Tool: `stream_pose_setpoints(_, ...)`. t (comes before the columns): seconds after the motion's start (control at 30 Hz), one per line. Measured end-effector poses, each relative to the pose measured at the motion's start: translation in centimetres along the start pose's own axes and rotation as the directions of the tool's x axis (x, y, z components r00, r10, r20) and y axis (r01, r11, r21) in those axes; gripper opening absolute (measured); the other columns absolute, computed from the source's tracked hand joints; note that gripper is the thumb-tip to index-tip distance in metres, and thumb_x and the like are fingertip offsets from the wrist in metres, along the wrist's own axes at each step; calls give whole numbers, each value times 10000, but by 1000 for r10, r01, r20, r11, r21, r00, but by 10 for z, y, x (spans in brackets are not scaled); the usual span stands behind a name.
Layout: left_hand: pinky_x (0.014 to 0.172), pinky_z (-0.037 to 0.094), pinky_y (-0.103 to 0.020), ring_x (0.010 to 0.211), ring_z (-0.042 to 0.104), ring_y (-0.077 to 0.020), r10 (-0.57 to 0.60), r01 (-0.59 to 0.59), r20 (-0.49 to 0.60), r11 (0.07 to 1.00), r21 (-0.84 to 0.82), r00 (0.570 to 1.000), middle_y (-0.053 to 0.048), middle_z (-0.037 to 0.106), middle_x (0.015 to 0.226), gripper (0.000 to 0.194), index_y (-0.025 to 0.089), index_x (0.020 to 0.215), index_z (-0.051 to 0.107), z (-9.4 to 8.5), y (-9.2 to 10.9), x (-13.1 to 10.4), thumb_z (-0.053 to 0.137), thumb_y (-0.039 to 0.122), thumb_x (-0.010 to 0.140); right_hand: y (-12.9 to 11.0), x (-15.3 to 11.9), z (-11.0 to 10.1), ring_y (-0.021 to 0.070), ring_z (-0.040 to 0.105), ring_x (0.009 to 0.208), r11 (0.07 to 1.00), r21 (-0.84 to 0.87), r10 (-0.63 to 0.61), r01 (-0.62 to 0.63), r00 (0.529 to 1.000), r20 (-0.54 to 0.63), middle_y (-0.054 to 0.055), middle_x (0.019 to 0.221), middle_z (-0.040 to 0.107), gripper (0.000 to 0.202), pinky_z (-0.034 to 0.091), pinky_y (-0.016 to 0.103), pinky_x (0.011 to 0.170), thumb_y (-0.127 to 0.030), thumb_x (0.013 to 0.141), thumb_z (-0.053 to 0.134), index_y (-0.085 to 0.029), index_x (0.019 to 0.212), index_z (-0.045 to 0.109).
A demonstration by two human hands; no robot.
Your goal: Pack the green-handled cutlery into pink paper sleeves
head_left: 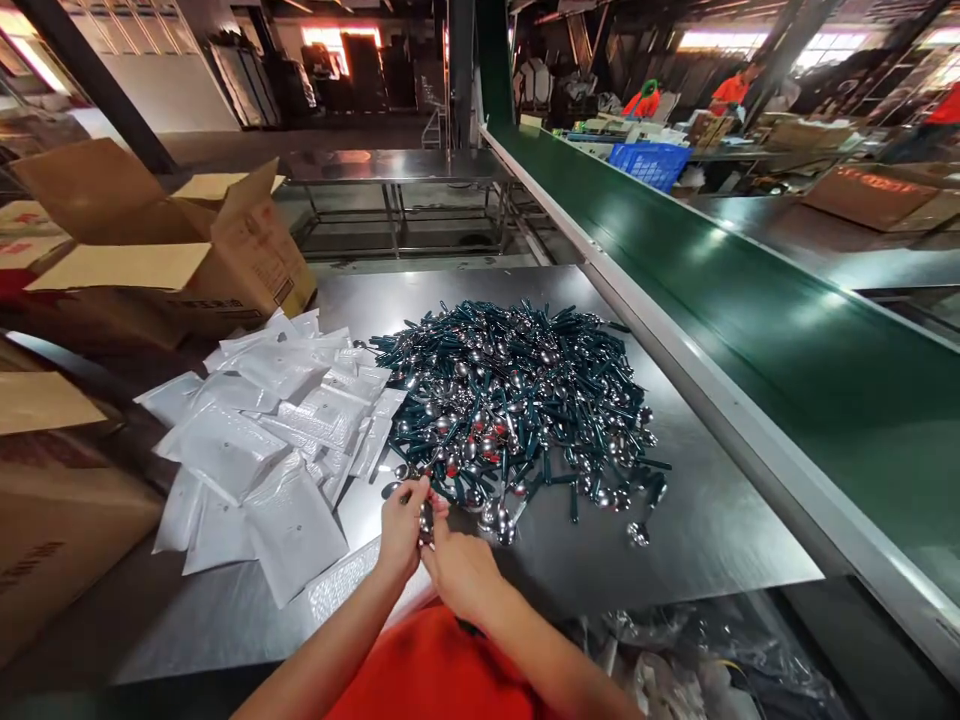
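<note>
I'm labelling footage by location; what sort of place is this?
Probably a factory packing area: there's a green conveyor belt, a large heap of dark-handled spoons and a pile of white padded mailers.

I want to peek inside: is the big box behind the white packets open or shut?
Open: the cardboard box has its top flaps spread apart.

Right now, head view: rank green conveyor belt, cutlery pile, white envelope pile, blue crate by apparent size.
1. Green conveyor belt
2. Cutlery pile and white envelope pile: too alike to rank
3. Blue crate, though it stands farther off
</note>
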State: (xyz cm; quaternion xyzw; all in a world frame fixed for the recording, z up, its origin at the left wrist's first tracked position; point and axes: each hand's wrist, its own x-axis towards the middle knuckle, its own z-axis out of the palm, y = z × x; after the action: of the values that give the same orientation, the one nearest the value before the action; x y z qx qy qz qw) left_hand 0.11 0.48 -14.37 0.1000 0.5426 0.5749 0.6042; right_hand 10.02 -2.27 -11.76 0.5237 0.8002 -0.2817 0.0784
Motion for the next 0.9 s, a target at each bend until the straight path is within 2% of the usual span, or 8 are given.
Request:
stream_pose_setpoints(0.1, 373, 381, -167, 386, 500, -78, -117, 113, -52, 991, -70, 992, 47, 537, 477, 392, 158, 580, 526, -12, 9, 15, 797, 423, 681, 23, 5, -10, 227, 699, 923, 998, 34, -58, 59, 997, -42, 68, 1035, 744, 433, 515, 296, 734, -452, 1004, 309, -234, 1230, 607)
stream_pose_setpoints(0.17, 332, 330, -143, 346, 447, -59, -259, 250, -71, 960, -124, 963, 47, 500, 456, 397, 164, 571, 479, -23, 17, 25, 677, 407, 816, 51, 13, -16, 210, 670, 994, 1000, 10, -15, 16, 994, -108, 72, 1102, 716, 433, 505, 294, 784, -367, 1028, 245, -232, 1191, 623)
stream_pose_setpoints(0.3, 335, 375, -139, 388, 508, -82, -576, 563, -39, 809, -170, 816, -1, 524, 495, 381, 158, 584, 450, -48, 21, 35, 518, 304, 929, 121, 32, -11, 323, 472, 1300, 991, -116, 37, -62, 978, -205, 200, 1462, 453, 461, 399, 472, 1020, -90, 923, 426, -164, 1373, 498)
stream_pose_setpoints(0.43, 338, 426, -165, 410, 555, -113, -719, 702, -20, 683, -200, 695, -21, 542, 521, 352, 155, 616, 470, -62, 5, 31, 501, 302, 934, 167, 45, 16, 336, 263, 1443, 974, -221, -74, 41, 987, -142, 102, 1592, 260, 622, 226, 560, 1140, 41, 809, 511, -275, 1344, 542)
stream_pose_setpoints(0.5, 335, 417, -151, 390, 528, -93, -737, 714, -12, 659, -235, 676, -10, 531, 524, 346, 153, 627, 482, -63, -1, 29, 514, 319, 929, 177, 50, 28, 337, 243, 1451, 965, -249, -113, 82, 987, -116, 121, 1584, 268, 601, 190, 584, 1150, 42, 812, 502, -234, 1344, 542)
stream_pose_setpoints(0.63, 302, 309, -94, 360, 445, -51, -725, 693, 20, 650, -312, 689, 18, 474, 520, 354, 152, 628, 484, -64, 3, 31, 519, 338, 927, 185, 62, 38, 283, 277, 1446, 951, -260, -195, 169, 978, -78, 160, 1540, 354, 449, 179, 533, 1177, 24, 842, 455, -130, 1232, 617)
stream_pose_setpoints(0.77, 298, 222, -61, 343, 355, -20, -719, 683, 46, 636, -358, 694, 41, 411, 516, 378, 152, 631, 461, -68, 12, 33, 457, 350, 954, 186, 60, 36, 220, 364, 1405, 945, -210, -263, 250, 964, -38, 129, 1440, 515, 368, 209, 437, 1185, -14, 857, 469, -140, 1143, 663)
stream_pose_setpoints(0.9, 305, 209, -62, 350, 339, -17, -741, 697, 46, 606, -383, 670, 50, 392, 529, 372, 151, 649, 450, -76, 7, 33, 438, 355, 960, 180, 46, 32, 213, 416, 1360, 961, -136, -248, 239, 967, -52, 111, 1344, 604, 362, 225, 379, 1170, -37, 868, 444, -139, 1135, 665)
